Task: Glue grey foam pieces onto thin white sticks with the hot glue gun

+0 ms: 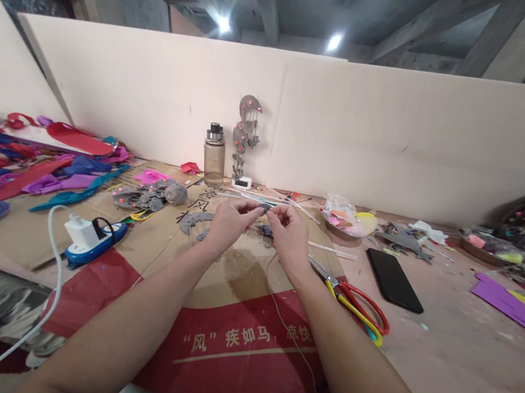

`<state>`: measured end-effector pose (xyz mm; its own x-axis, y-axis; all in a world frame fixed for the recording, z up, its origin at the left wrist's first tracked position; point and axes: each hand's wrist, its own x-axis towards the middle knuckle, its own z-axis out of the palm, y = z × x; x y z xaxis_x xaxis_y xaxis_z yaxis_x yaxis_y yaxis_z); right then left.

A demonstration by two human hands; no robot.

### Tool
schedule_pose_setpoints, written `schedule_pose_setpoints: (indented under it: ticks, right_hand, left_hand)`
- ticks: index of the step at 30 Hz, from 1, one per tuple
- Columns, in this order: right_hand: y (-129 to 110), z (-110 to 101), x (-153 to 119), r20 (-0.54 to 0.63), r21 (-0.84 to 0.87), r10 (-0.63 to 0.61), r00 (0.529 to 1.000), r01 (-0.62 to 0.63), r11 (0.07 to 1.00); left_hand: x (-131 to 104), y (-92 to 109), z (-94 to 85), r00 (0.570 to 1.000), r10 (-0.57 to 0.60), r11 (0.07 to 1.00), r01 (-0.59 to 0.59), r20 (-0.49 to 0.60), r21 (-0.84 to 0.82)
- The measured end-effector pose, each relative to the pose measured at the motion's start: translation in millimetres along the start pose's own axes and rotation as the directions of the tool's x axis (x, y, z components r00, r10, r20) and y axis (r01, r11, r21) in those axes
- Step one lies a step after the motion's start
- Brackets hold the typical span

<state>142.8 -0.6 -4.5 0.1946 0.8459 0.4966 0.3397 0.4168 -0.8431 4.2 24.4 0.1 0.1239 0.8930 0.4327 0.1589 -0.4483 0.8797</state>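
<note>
Though a grey strung pc. (246, 106) is looking done, L hand (233, 222) & R hand (290, 233) are jointly pinching a dark bit (266, 207), apparently unfinished.

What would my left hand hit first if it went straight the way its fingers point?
Your left hand would probably meet your right hand, across the small dark piece between their fingertips; exact depth is hard to judge.
</note>
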Motion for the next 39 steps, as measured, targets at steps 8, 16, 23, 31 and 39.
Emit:
schedule_pose_setpoints:
  ticks: [8, 16, 23, 31, 39]
  right_hand:
    - [0, -1, 1, -0.044, -0.124, -0.001, 0.999, -0.005, 0.992]
    - [-2, -1, -1, -0.07, -0.201, -0.042, 0.997, 0.027, 0.979]
    - [-4, -2, -2, -0.018, -0.241, -0.076, 0.997, 0.069, 0.968]
    - [6, -6, 5, 0.11, -0.058, 0.201, 0.973, -0.196, 0.979]
    - [11, -7, 4, 0.129, -0.143, 0.164, 0.978, -0.145, 0.979]
  left_hand:
    - [-2, 2, 0.9, 1.0, -0.012, 1.0, 0.012, 0.014, -0.026]
    - [0, -2, 2.8, 1.0, -0.01, 0.998, 0.012, 0.029, -0.058]
    - [1, -3, 2.9, 0.997, -0.036, 0.987, 0.047, 0.072, -0.152]
    - [12, -14, -4.1, 0.912, -0.229, 0.915, 0.322, 0.341, -0.245]
    - [5, 0, -3.3, 0.951, -0.178, 0.975, 0.205, 0.252, -0.082]
